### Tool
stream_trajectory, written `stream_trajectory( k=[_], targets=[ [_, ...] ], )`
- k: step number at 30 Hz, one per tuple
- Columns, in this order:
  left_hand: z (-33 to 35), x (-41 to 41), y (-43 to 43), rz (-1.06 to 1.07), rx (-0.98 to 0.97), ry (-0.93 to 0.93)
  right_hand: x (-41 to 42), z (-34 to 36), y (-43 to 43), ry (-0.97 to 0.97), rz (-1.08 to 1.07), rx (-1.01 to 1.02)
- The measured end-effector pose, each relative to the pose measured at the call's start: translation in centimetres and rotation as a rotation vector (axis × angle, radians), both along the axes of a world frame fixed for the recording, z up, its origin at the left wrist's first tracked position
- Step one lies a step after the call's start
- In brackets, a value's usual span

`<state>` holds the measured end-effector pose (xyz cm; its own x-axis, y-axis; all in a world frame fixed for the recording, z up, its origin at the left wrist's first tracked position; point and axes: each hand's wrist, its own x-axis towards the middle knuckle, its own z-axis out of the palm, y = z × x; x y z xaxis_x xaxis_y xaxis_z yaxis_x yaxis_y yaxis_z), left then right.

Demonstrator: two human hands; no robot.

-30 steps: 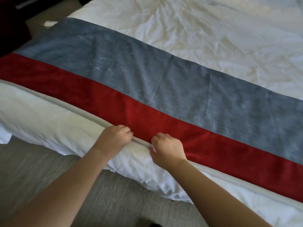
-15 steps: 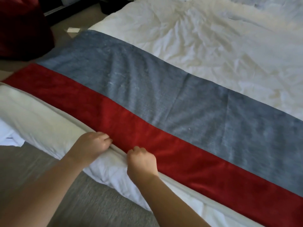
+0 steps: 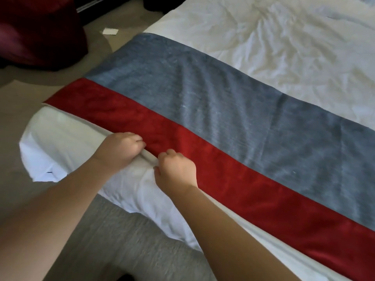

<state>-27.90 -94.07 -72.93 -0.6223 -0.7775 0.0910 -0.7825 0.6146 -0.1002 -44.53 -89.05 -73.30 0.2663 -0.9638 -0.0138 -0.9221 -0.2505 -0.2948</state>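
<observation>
1. At the far left a dark red seat [image 3: 40,31] stands on the floor [image 3: 24,110], with a scrap of paper [image 3: 110,31] near it. Neither bears on your work.
2. The duvet [image 3: 60,142] sags off the bed's left corner in a loose, rounded fold. The runner [image 3: 223,122] reaches that end and lies on top of it.
3. Your left hand [image 3: 119,150] has its fingers curled over the runner's white hem [image 3: 149,156] and grips it at the near edge of the red band.
4. Your right hand [image 3: 176,172] sits just beside the left, with a short stretch of hem between them. It is clenched on the same hem, thumb pinching the cloth.
5. The runner lies across the bed, red band nearest you and grey band beyond. Soft ripples fan through the grey above your hands, and a crease shows further right.
6. The laying looks done, and what is left seems to be straightening. The hem puckers between your hands and the ripples need drawing out.
7. To the right the hem runs fairly straight until it leaves the view, so you cannot judge the far end from here.
8. Past the runner, the duvet is crumpled and unsmoothed.
</observation>
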Motion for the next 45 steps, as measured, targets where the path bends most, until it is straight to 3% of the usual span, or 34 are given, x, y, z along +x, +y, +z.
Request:
stream_trajectory(
  k=[5,10,20,26,33,37,41,45],
  targets=[
    [-0.1,4.8,-1.5,-0.052,0.019,0.052,3.4,0.9,-0.1,0.090,-0.160,-0.014],
    [-0.5,7.3,-2.2,-0.157,0.072,0.085,4.9,-0.6,-0.3,0.048,-0.227,0.065],
    [0.6,17.2,-8.9,-0.038,0.033,0.137,13.6,0.1,-6.9,0.003,-0.126,0.067],
    [-0.6,19.9,-8.1,-0.052,-0.010,0.141,16.2,0.9,-5.6,0.105,-0.145,0.072],
    [-2.9,20.9,-9.5,0.030,0.007,0.039,15.4,0.9,-5.8,0.142,-0.156,0.140],
    [-4.4,21.7,-10.8,0.086,0.082,-0.100,14.3,0.9,-6.3,0.029,0.059,0.200],
    [-4.9,21.1,-11.0,-0.019,0.074,0.002,12.4,1.2,-4.6,0.032,-0.006,0.149],
    [-5.2,17.3,-8.9,-0.257,0.127,0.088,8.6,1.5,-2.6,0.027,-0.153,0.265]
  ],
)
